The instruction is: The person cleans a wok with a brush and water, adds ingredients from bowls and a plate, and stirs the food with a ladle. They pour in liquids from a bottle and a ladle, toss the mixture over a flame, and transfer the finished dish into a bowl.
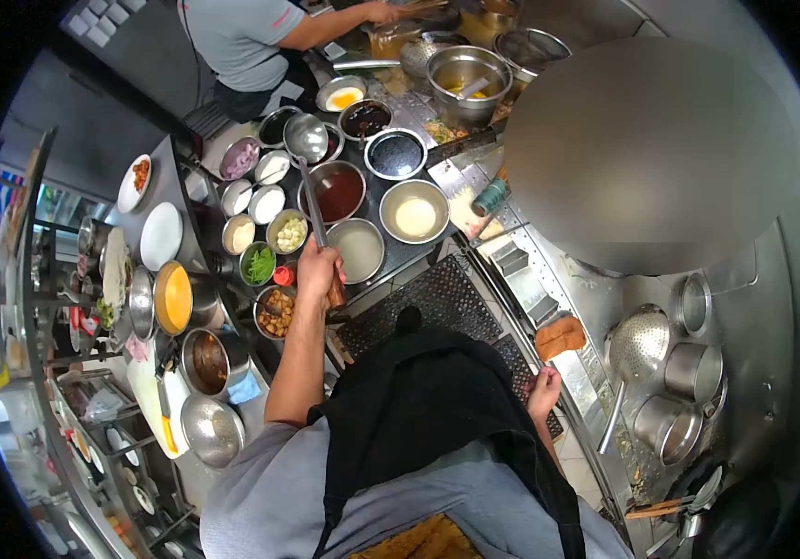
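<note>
My left hand (322,270) is wrapped round the handle of a long steel ladle (307,138). The ladle's round bowl hangs over the group of seasoning bowls, by a dark sauce bowl (279,128). Beneath the handle lies a bowl of red-brown sauce (336,191). Close to my left hand stand a bowl of cloudy liquid (356,252), a red-capped bottle (284,276) and a bowl of browned cubes (275,312). My right hand (542,391) is low beside the stove edge, its fingers curled with nothing visible in them. A folded brown cloth (559,337) lies just beyond it.
Another person (241,47) works at the far end of the counter. A large perforated skimmer (639,345) and steel pots (693,371) rest on the stove at right. On the left shelf stand white plates (161,235) and a yellow-filled bowl (174,297). A blurred patch hides the upper right.
</note>
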`<state>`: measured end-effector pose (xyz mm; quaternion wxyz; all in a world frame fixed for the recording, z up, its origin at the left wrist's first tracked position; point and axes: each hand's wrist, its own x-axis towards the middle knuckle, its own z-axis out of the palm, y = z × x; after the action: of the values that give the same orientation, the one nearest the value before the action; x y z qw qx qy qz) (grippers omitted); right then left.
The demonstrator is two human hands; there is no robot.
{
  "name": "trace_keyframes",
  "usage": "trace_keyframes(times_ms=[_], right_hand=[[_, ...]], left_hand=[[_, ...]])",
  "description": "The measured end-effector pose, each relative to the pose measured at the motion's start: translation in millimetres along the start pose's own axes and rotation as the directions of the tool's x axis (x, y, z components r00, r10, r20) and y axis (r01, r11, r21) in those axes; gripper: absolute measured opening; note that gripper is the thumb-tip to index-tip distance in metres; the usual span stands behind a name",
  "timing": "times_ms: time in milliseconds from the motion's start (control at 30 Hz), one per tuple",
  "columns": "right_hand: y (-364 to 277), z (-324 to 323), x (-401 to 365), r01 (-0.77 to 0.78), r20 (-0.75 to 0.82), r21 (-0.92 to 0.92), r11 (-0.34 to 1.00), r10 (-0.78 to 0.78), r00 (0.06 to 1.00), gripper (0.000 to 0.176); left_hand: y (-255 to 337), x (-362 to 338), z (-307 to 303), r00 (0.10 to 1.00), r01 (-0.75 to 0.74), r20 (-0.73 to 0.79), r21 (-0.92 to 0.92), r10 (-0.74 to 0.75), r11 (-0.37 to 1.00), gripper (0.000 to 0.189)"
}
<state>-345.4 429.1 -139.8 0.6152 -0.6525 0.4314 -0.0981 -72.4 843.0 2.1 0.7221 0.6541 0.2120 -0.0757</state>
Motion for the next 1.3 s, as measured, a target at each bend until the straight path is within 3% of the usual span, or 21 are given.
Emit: trace_keyframes(times_ms=[67,133,200,300,367,533,600,700,800,833,867,900,933,1033,1067,1100,1167,1233,1267,1300], right_hand=[[13,-9,-2,0.016,-0.013,0.048,0.999,-0.016,1.0,0.012],[21,-17,-7,0.056,-0.011,-0.023,0.998,-0.057,0.998,0.012],[32,-22,-11,-0.004,-0.057,-0.009,1.0,0.003,0.998,0.014],[36,-25,-17,0.045,-0.067,-0.071,0.996,-0.05,0.997,0.017],[26,-28,-27,0.092,-0.072,-0.214,0.973,-0.11,0.991,0.018],[39,-39,-20,0.022,-0.06,-0.092,0.996,-0.028,0.998,0.019],[37,-44,-16,0.036,-0.051,-0.066,0.997,-0.039,0.998,0.02],[27,-46,-3,0.015,-0.052,0.019,1.0,-0.014,0.999,0.02],[-3,-39,30,0.138,-0.04,0.026,0.99,-0.137,0.99,0.017],[-37,-31,38,0.205,-0.041,-0.052,0.977,-0.208,0.977,0.016],[-46,-27,67,0.371,-0.075,-0.18,0.911,-0.389,0.918,0.018],[-73,-22,88,0.41,-0.041,-0.373,0.833,-0.456,0.889,0.018],[-92,-9,110,0.52,-0.065,-0.33,0.788,-0.568,0.82,0.024],[-169,26,157,0.637,-0.071,-0.373,0.675,-0.705,0.706,0.041],[-177,37,179,0.639,-0.081,-0.527,0.56,-0.782,0.618,0.043],[-191,48,192,0.62,-0.065,-0.581,0.528,-0.789,0.61,0.041],[-206,68,211,0.509,-0.008,-0.685,0.521,-0.704,0.71,0.039],[-215,78,224,0.429,0.076,-0.702,0.569,-0.539,0.839,0.036],[-218,81,228,0.397,0.106,-0.753,0.524,-0.499,0.86,0.034],[-220,84,231,0.372,0.092,-0.758,0.536,-0.477,0.874,0.033]], left_hand=[[-7,10,-3,1.0,0.008,-0.022,0.015,-0.007,1.0,0.018],[-8,13,-4,1.0,0.014,-0.015,0.021,-0.014,1.0,0.018],[-8,15,-5,1.0,0.017,-0.012,0.022,-0.016,1.0,0.018],[-6,20,-4,0.999,0.038,-0.024,0.043,-0.037,0.998,0.018],[1,18,-2,0.996,0.083,-0.018,-0.005,-0.083,0.997,0.016],[10,21,-8,0.989,0.143,-0.027,-0.047,-0.144,0.989,0.012],[13,21,-13,0.976,0.214,0.02,-0.297,-0.218,0.931,0.011],[18,6,-21,0.977,0.211,0.084,-0.365,-0.194,0.907,0.011],[42,-36,-10,0.981,0.192,0.11,-0.353,-0.163,0.916,0.009],[49,-50,-8,0.976,0.193,0.161,-0.361,-0.143,0.912,0.01],[54,-63,-4,0.968,0.2,0.22,-0.367,-0.124,0.909,0.012],[65,-78,4,0.959,0.208,0.258,-0.348,-0.12,0.914,0.011],[74,-91,13,0.947,0.219,0.299,-0.325,-0.12,0.92,0.011],[82,-112,42,0.873,0.282,0.472,-0.285,-0.122,0.916,0.04],[83,-110,52,0.831,0.315,0.541,-0.267,-0.129,0.911,0.047],[85,-108,66,0.782,0.35,0.606,-0.235,-0.145,0.907,0.049],[90,-100,98,0.69,0.398,0.696,-0.139,-0.197,0.907,0.053],[91,-87,139,0.66,0.361,0.706,0.0,-0.255,0.933,0.053],[90,-77,159,0.638,0.339,0.717,0.067,-0.282,0.938,0.054],[85,-63,180,0.615,0.201,0.737,0.196,-0.279,0.96,0.056]])
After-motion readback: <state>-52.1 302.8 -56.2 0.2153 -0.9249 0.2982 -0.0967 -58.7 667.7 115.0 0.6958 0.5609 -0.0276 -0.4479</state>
